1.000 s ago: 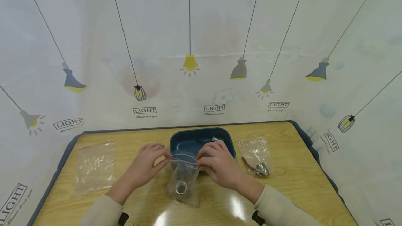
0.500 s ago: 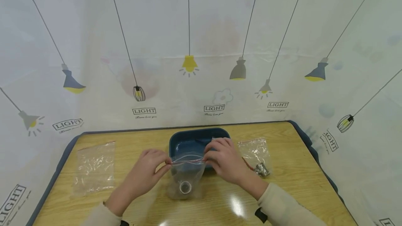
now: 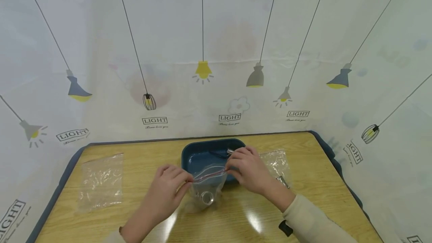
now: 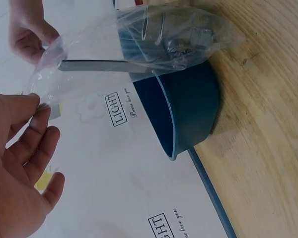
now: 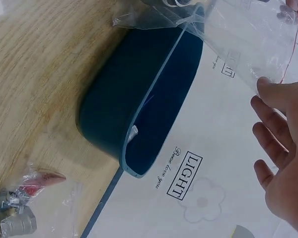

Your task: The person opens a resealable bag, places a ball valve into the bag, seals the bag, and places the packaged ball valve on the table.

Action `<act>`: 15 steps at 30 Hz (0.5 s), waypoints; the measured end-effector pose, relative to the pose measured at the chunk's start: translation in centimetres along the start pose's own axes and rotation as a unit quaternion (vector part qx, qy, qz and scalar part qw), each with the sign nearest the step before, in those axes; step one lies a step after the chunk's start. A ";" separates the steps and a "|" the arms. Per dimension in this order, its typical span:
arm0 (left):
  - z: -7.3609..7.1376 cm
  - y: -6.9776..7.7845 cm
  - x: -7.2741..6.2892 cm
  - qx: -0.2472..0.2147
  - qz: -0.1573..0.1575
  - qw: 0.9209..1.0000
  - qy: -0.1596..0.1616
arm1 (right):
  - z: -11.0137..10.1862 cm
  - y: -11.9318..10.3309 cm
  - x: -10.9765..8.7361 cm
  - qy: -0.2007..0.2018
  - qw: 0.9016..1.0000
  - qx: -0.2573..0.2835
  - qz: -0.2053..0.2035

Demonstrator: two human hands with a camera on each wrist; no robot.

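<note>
Three bags are on or above the desk [image 3: 145,160]. One, the held bag [image 3: 209,182], hangs in front of the bin's near rim, a metal fitting [image 3: 207,198] and a grey strip [image 4: 97,65] inside it; whether its bottom touches the desk I cannot tell. The left hand [image 3: 167,190] pinches one end of its red-lined mouth between thumb and forefinger, and the right hand [image 3: 251,170] pinches the other end.

The one bin [image 3: 197,158] stands at the middle of the desk's far edge, a small metal piece [image 3: 230,152] inside near its right end. The right hand blocks its right corner from the head view. The left bag [image 3: 101,181] lies flat near the desk's left edge. The right bag [image 3: 276,160] lies right of the bin, holding one red-handled valve [image 5: 17,210], partly behind the right forearm. Bare wood runs between left bag and bin, and from right bag to the desk's right edge.
</note>
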State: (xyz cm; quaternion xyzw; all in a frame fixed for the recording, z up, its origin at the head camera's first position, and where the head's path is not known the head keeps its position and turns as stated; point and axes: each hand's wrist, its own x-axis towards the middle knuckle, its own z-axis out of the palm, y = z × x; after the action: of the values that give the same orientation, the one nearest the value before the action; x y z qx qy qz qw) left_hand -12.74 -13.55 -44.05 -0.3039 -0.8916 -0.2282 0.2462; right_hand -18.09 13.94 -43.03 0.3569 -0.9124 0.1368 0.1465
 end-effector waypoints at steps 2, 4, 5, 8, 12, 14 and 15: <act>0.1 0.2 0.0 0.008 0.005 1.000 0.011 | -0.1 -0.1 0.0 -0.007 1.000 -0.001 0.006; 0.3 0.4 0.0 0.009 0.014 1.000 0.025 | -0.2 -0.2 -0.1 -0.018 1.000 -0.008 0.013; 0.4 0.4 0.0 0.009 0.019 0.999 0.032 | -0.2 -0.3 -0.1 -0.023 1.000 -0.013 0.016; 0.6 0.6 0.0 -0.001 0.032 0.998 0.052 | -0.4 -0.7 0.0 -0.040 0.999 -0.029 0.019; 0.8 0.8 0.1 -0.014 0.029 0.998 0.059 | -0.7 -1.1 0.2 -0.063 0.998 -0.030 0.004; 0.8 0.9 0.2 -0.018 0.026 0.998 0.057 | -0.8 -1.1 0.3 -0.076 0.997 -0.017 -0.006; 0.7 1.0 0.2 -0.018 0.026 0.998 0.055 | -0.9 -1.2 0.4 -0.083 0.996 -0.007 -0.010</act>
State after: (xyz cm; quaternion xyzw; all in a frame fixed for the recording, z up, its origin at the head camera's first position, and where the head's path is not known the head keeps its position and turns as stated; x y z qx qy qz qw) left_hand -12.45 -12.38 -44.29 -0.3183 -0.8643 -0.2543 0.2950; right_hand -17.41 13.16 -41.93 0.3754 -0.9186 0.0989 0.0743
